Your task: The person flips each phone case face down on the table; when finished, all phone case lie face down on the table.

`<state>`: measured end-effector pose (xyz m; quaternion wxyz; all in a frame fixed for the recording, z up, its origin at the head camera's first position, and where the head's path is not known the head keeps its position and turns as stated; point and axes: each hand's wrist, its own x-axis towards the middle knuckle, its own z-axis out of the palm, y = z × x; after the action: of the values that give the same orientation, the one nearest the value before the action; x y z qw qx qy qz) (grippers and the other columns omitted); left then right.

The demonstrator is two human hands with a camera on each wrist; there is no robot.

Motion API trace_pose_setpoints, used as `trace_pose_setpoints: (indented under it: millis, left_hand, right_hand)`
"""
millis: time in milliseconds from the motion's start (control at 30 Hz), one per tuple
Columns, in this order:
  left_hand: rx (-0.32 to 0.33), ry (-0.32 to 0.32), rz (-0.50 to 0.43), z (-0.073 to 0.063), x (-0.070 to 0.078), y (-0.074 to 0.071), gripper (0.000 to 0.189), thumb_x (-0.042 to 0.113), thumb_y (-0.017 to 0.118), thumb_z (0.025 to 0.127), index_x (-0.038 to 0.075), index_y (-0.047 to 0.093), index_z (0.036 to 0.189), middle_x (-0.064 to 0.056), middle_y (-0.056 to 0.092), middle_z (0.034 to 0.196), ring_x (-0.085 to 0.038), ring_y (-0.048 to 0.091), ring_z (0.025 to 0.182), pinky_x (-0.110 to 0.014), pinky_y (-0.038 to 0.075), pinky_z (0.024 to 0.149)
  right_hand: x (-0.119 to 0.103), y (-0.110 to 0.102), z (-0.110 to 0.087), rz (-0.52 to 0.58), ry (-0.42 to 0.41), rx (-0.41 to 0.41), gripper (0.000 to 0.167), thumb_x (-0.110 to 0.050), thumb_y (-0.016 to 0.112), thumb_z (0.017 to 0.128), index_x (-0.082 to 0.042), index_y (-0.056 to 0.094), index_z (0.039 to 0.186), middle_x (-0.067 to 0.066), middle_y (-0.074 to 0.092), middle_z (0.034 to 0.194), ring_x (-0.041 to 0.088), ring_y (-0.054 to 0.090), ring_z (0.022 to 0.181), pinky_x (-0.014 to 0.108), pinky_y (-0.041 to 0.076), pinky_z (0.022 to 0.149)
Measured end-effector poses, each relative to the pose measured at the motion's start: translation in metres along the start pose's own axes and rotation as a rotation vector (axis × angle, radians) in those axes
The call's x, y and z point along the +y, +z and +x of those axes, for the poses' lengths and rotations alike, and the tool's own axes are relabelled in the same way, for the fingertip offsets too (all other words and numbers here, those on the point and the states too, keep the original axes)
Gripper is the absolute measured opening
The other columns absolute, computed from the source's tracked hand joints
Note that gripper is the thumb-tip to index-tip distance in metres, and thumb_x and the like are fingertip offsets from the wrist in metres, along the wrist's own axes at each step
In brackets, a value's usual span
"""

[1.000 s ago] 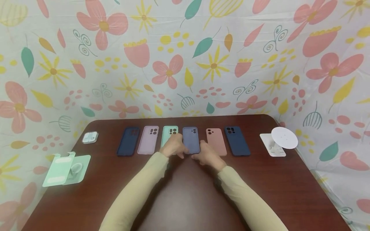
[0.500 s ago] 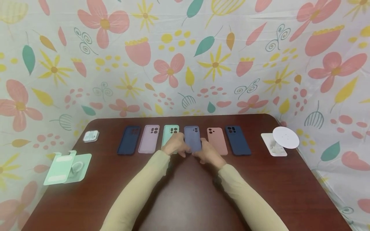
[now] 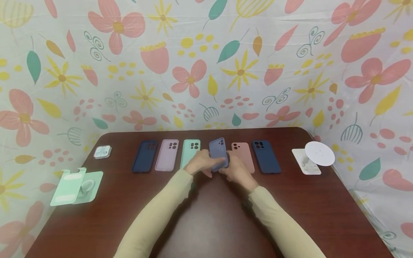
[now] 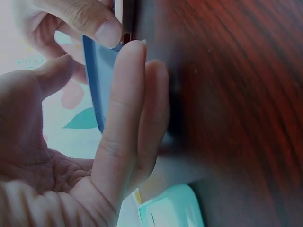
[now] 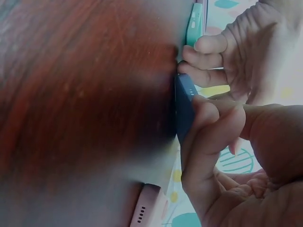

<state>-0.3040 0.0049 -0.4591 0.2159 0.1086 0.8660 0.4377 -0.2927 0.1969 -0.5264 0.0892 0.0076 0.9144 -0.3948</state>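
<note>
A slate-blue phone case [image 3: 217, 149] with a small camera cutout is tilted, its top end raised, at the middle of the row. My right hand [image 3: 238, 168] grips its right edge between thumb and fingers. At the lower left, my left hand [image 3: 200, 161] has a digit across the case's lower part. In the left wrist view, two fingers [image 4: 124, 99] of the left hand lie straight against the case [image 4: 100, 66], with the thumb apart. The right wrist view has the right hand [image 5: 213, 156] bent round the case [image 5: 185, 104], left fingertips close to its far end.
Left of the hands lie mint [image 3: 190, 147], lilac [image 3: 166, 156] and navy [image 3: 144, 157] cases; right, pink [image 3: 242, 154] and blue [image 3: 266, 156] ones. A green stand [image 3: 77, 187] and boxed earphones [image 3: 102, 152] are at left, a white round-topped stand [image 3: 319, 153] at right.
The slate-blue case has lifted and tilted, shifting slightly right between my hands. My left hand has moved right, a digit now across the case. The other cases stay put.
</note>
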Motion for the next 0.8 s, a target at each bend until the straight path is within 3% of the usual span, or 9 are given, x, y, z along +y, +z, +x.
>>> trace_pose_setpoints:
  millis: [333,600,800]
  left_hand:
    - [0.019,-0.029,-0.066,0.007,0.001,0.010,0.074,0.066,0.075,0.095,-0.004,0.067,0.115,-0.018,0.076,0.091,-0.022,0.074,0.054,-0.038,0.067,0.058]
    - [0.004,-0.039,-0.110,0.008,0.002,0.012,0.077,0.064,0.076,0.094,-0.008,0.065,0.119,-0.018,0.073,0.089,-0.021,0.074,0.057,-0.038,0.067,0.059]
    - [-0.024,-0.051,-0.180,0.009,0.000,0.009,0.072,0.058,0.078,0.095,-0.009,0.065,0.118,-0.021,0.076,0.087,-0.019,0.074,0.056,-0.037,0.068,0.061]
  right_hand:
    - [-0.004,-0.003,-0.009,-0.065,-0.045,0.061,0.098,-0.019,0.086,0.092,-0.001,0.030,0.169,0.011,0.076,0.085,0.018,0.070,0.051,0.031,0.059,0.052]
    - [-0.058,-0.022,-0.056,-0.074,-0.059,0.081,0.084,-0.008,0.080,0.096,0.006,0.034,0.164,0.011,0.075,0.077,0.017,0.068,0.053,0.029,0.056,0.053]
    - [-0.063,-0.021,-0.059,-0.044,-0.050,0.089,0.086,-0.005,0.081,0.096,0.000,0.033,0.166,0.009,0.071,0.078,0.014,0.066,0.052,0.027,0.055,0.053]
